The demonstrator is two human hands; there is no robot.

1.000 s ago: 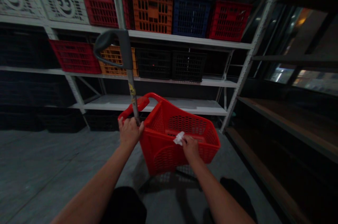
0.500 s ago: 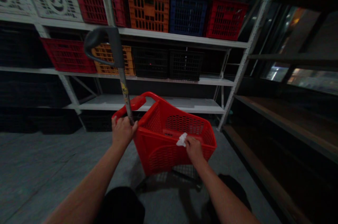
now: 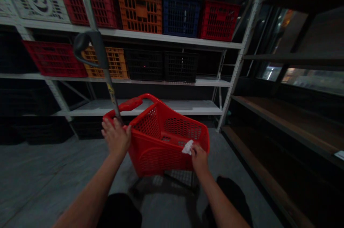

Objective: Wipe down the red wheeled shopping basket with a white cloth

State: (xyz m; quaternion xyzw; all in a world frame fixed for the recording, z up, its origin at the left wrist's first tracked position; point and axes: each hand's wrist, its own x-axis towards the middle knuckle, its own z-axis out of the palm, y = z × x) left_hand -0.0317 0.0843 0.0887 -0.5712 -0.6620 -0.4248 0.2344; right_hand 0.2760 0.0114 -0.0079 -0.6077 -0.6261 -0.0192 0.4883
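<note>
Left hand point(image 3: 115, 137) — fingers spread open, holding nothing — at the left corner of a red shopping basket point(image 3: 166, 160), just beside a grey pole point(image 3: 109, 90) with a black handle point(image 3: 90, 43). White tissue point(image 3: 188, 147) at the basket's near rim, pinched between the thumb and fingers of the right hand point(image 3: 199, 160). Behind — metal shelving point(image 3: 161, 37) with red, orange point(image 3: 139, 11) and blue crates point(image 3: 181, 16); a wooden shelf point(image 3: 282, 127) stands at far right.
</note>
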